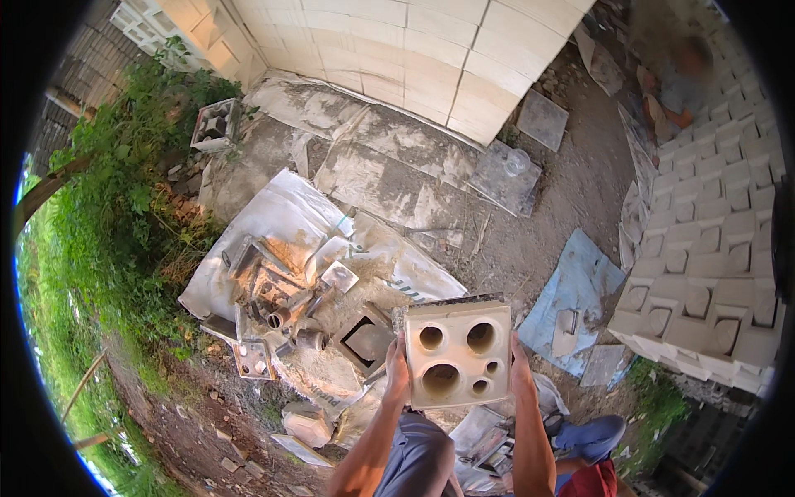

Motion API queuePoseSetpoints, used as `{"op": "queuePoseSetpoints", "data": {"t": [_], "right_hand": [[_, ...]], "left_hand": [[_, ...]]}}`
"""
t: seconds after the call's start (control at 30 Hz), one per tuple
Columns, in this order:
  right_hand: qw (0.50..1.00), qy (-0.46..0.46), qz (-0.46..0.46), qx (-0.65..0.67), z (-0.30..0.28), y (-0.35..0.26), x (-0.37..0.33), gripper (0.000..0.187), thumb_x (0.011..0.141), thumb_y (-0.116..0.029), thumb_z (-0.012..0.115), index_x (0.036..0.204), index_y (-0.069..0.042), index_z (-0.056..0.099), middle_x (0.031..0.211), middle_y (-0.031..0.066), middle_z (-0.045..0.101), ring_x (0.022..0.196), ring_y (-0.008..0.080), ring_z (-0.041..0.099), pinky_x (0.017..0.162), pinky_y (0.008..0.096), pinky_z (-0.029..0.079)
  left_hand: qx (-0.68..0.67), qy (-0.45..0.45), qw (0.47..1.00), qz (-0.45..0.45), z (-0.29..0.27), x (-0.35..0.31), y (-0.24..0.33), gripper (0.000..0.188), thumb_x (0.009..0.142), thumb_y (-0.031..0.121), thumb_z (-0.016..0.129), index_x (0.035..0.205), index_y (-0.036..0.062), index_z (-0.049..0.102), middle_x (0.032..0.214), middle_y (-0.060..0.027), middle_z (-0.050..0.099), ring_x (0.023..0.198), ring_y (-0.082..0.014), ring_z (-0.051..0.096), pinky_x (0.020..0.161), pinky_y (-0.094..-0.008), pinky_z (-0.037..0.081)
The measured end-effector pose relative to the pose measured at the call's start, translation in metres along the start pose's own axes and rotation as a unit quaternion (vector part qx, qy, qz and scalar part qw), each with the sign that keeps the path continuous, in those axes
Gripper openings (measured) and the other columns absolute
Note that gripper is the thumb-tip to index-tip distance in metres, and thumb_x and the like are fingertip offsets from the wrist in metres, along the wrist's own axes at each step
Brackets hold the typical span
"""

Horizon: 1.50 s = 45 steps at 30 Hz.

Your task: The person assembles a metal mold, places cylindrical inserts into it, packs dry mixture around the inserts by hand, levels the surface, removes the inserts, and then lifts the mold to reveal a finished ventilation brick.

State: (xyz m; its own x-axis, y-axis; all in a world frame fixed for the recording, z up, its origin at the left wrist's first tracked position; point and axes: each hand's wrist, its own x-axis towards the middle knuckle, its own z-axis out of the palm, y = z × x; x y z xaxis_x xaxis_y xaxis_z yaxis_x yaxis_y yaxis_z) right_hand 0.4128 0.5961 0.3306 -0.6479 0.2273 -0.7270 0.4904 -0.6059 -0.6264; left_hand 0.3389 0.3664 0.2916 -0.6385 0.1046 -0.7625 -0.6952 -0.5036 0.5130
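A square cream block (458, 341) with several round holes of different sizes is held up in front of me, its holed face toward me. My left hand (398, 370) is closed along its left edge, and my right hand (520, 364) grips the right edge. A dark strip or plate shows along the block's far edge; I cannot tell what it is. Just left of the block lies a dark square frame (365, 340) with an opening in its middle. Short metal pipes (311, 339) and other metal pieces lie farther left on sandy white sacking (277, 207).
Stacked cream blocks (704, 248) rise on the right, and a pale block wall (397, 50) stands ahead. A blue sheet (571, 286) with a trowel-like tool (566, 332) lies to the right. Another person (675, 99) is at the far right. Green plants (108, 207) line the left.
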Motion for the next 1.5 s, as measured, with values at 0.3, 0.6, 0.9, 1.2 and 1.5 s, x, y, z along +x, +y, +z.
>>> {"op": "queuePoseSetpoints", "data": {"t": [0.3,0.6,0.9,1.2,1.5], "right_hand": [[0.999,-0.03,-0.004,0.02,0.026,-0.039,0.052,0.062,0.097,-0.053,0.04,0.138,-0.005,0.043,0.133,0.0101,0.052,0.118,0.0227,0.052,0.102,0.0364,0.039],[0.989,-0.042,0.091,-0.106,0.094,-0.076,0.156,0.055,0.096,-0.045,0.047,0.131,-0.002,0.05,0.125,0.0104,0.057,0.113,0.0213,0.055,0.098,0.037,0.042],[0.957,-0.079,0.093,-0.262,0.216,-0.157,0.203,0.054,0.095,-0.049,0.048,0.121,-0.002,0.057,0.112,0.0072,0.062,0.099,0.0172,0.059,0.087,0.0322,0.046],[0.935,-0.185,0.086,-0.289,0.341,-0.259,0.197,0.052,0.094,-0.044,0.051,0.122,0.0,0.056,0.114,0.009,0.061,0.1,0.0175,0.058,0.088,0.0313,0.045],[0.931,-0.189,0.113,-0.292,0.401,-0.281,0.29,0.054,0.093,-0.048,0.052,0.123,-0.003,0.056,0.108,0.0082,0.064,0.094,0.0183,0.061,0.087,0.0326,0.048]], "left_hand": [[0.04,0.018,0.998,0.051,0.035,0.037,0.059,0.042,0.097,0.038,0.052,0.111,-0.0018,0.057,0.093,-0.0044,0.061,0.081,-0.0111,0.055,0.074,-0.0259,0.046],[-0.09,0.091,0.991,0.045,0.021,0.096,0.082,0.04,0.099,0.037,0.047,0.115,0.0018,0.057,0.101,-0.0045,0.063,0.089,-0.0109,0.058,0.08,-0.026,0.048],[-0.173,0.156,0.967,0.108,0.047,0.111,0.163,0.046,0.101,0.04,0.04,0.116,0.0002,0.057,0.105,-0.0073,0.063,0.094,-0.014,0.06,0.083,-0.0288,0.048],[-0.163,0.167,0.964,0.125,0.105,0.086,0.311,0.049,0.102,0.041,0.037,0.121,0.0001,0.056,0.109,-0.0091,0.063,0.094,-0.016,0.061,0.084,-0.0304,0.05],[-0.289,0.17,0.93,0.152,0.111,0.147,0.358,0.043,0.101,0.037,0.041,0.119,0.0009,0.057,0.105,-0.0058,0.063,0.09,-0.014,0.061,0.079,-0.0287,0.051]]}}
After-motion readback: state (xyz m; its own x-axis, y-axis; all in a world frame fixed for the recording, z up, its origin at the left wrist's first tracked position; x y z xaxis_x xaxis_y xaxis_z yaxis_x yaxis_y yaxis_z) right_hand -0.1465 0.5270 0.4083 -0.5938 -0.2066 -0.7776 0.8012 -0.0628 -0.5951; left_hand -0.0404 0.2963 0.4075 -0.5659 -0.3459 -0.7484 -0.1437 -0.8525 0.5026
